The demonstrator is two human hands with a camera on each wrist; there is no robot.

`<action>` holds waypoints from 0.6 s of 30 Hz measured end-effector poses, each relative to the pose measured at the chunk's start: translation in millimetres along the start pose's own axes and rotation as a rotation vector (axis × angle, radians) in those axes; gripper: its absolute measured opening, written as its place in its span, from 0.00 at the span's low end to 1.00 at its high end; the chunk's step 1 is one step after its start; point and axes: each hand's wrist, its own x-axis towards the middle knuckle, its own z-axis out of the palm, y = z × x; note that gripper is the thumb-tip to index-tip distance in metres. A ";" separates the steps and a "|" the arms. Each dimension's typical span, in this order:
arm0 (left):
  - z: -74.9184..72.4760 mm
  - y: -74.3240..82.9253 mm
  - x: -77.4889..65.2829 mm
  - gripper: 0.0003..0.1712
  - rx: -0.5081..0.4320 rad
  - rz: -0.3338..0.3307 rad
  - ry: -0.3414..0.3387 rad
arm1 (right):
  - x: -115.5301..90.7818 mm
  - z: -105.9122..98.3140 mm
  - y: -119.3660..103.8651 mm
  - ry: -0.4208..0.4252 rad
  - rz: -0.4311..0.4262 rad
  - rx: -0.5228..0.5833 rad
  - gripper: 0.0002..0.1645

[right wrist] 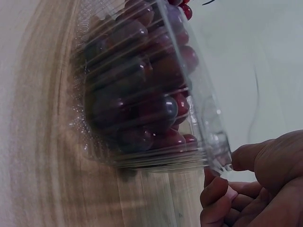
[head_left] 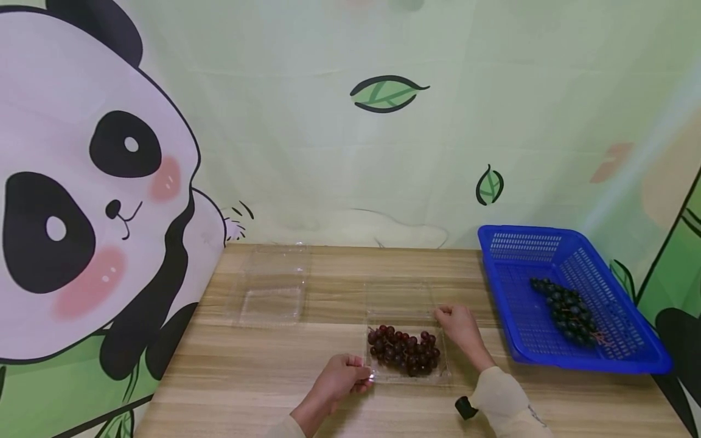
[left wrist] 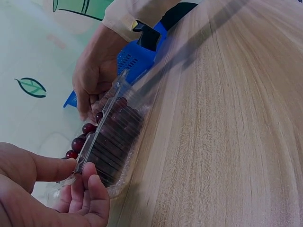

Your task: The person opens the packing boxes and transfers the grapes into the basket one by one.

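A clear plastic clamshell box point(head_left: 411, 381) stands on the table with its lid point(head_left: 400, 298) folded back behind it. Dark red grapes point(head_left: 406, 354) fill its base. At the front left corner, my left hand point(head_left: 343, 377) pinches the rim between thumb and fingers, which the left wrist view shows closely. On the far right side, near the hinge, my right hand point(head_left: 459, 328) has thumb and fingertips on the rim corner. In the right wrist view that right hand point(right wrist: 265, 184) pinches the corner beside the ribbed wall point(right wrist: 142, 94).
Another clear clamshell box point(head_left: 272, 307) lies opened at the back left of the wooden table point(head_left: 230, 389). On the right, a blue perforated basket point(head_left: 501, 310) holds a bunch of black grapes point(head_left: 569, 310). Behind the table hangs a green printed backdrop point(head_left: 306, 152) with a panda.
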 end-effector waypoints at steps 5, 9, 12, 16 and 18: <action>-0.1 0.8 0.9 0.07 0.034 0.004 0.019 | -0.7 -0.1 -0.6 0.007 -0.010 -0.015 0.24; -0.8 3.7 1.5 0.16 0.066 0.009 0.046 | -1.3 -0.3 -2.4 0.010 -0.010 -0.016 0.22; -0.8 6.9 1.3 0.18 0.103 0.017 0.065 | -1.5 -0.4 -2.9 0.009 -0.011 -0.012 0.22; -0.6 9.5 2.1 0.20 0.146 0.032 0.080 | -1.8 -0.7 -1.8 0.006 -0.014 -0.003 0.22; -1.0 9.9 3.0 0.21 0.153 0.037 0.077 | -1.7 -1.1 -1.2 0.003 -0.011 -0.002 0.19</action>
